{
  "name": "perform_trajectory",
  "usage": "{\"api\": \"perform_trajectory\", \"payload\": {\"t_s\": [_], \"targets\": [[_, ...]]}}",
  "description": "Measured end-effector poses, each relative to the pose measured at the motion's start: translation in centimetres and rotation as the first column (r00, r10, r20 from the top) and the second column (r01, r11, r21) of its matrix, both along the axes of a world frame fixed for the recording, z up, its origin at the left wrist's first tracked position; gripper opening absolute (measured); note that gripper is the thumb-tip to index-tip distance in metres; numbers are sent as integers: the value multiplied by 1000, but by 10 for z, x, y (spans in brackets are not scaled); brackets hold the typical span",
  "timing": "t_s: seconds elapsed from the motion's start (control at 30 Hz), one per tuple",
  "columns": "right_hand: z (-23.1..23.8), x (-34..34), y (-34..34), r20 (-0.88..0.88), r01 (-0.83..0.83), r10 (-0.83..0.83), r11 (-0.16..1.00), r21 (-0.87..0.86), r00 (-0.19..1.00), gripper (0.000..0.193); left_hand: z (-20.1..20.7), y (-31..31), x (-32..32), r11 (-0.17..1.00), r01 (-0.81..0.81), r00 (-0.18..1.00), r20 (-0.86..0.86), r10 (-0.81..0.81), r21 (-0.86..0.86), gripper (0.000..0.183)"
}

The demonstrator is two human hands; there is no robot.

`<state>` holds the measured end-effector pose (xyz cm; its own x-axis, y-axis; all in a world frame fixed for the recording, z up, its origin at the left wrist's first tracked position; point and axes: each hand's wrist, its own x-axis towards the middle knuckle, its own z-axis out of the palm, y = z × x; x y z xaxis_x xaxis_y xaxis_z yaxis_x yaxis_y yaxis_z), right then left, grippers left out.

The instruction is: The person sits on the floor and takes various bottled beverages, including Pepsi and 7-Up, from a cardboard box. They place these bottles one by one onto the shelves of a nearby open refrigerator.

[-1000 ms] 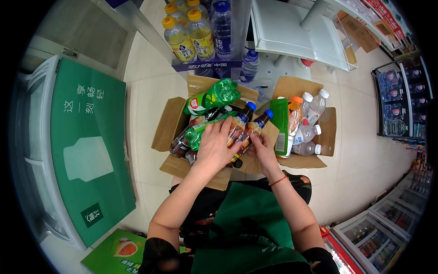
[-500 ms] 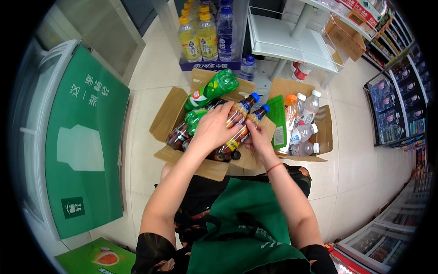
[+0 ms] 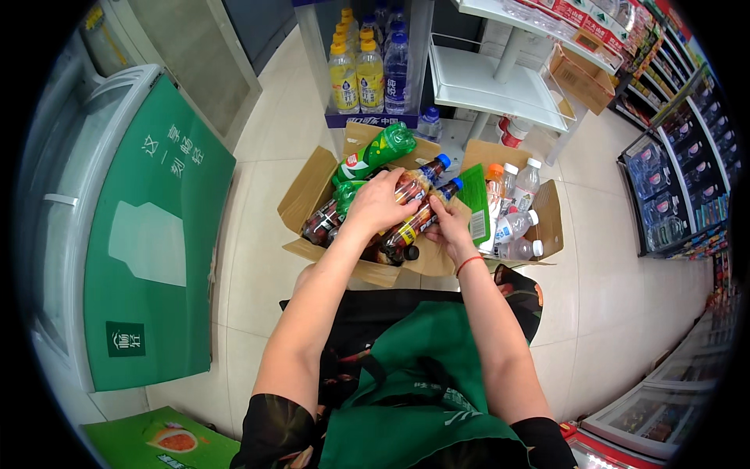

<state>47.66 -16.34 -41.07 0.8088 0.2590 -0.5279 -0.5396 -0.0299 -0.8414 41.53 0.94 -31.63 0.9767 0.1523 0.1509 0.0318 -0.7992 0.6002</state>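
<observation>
My left hand [image 3: 383,202] is closed over a dark brown drink bottle [image 3: 412,184] with a blue cap. Beside it lies a second blue-capped brown drink bottle [image 3: 408,227], tilted the same way, and the fingers of my right hand [image 3: 451,223] pinch its upper part near the neck. Both bottles rest over an open cardboard box [image 3: 305,181]. Inside that box are a large green soda bottle [image 3: 377,153], another green bottle [image 3: 346,197] partly under my left wrist, and several dark cola bottles [image 3: 320,223]. My left hand hides part of the contents.
Right of it, a second cardboard box [image 3: 551,213] holds clear bottles [image 3: 514,227], an orange-capped bottle [image 3: 494,184] and a flat green package [image 3: 473,205]. Behind stand a bottle display [image 3: 367,121] and a white shelf rack [image 3: 500,98]. A green-sided freezer [image 3: 156,234] borders the left.
The whole view has shifted slightly, with the freezer and the left box now farther right in it. Both hands keep their hold on the two brown bottles.
</observation>
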Motion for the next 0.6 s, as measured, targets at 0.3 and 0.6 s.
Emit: {"api": "perform_trajectory", "payload": {"t_s": [0.3, 0.6], "targets": [[-11, 0, -3, 4, -40, 40, 999, 24, 999, 70, 4, -7, -1, 999, -8, 1000, -16, 9, 45, 67], [-4, 3, -7, -20, -63, 64, 997, 32, 998, 73, 4, -4, 4, 996, 68, 995, -73, -63, 63, 69]]}}
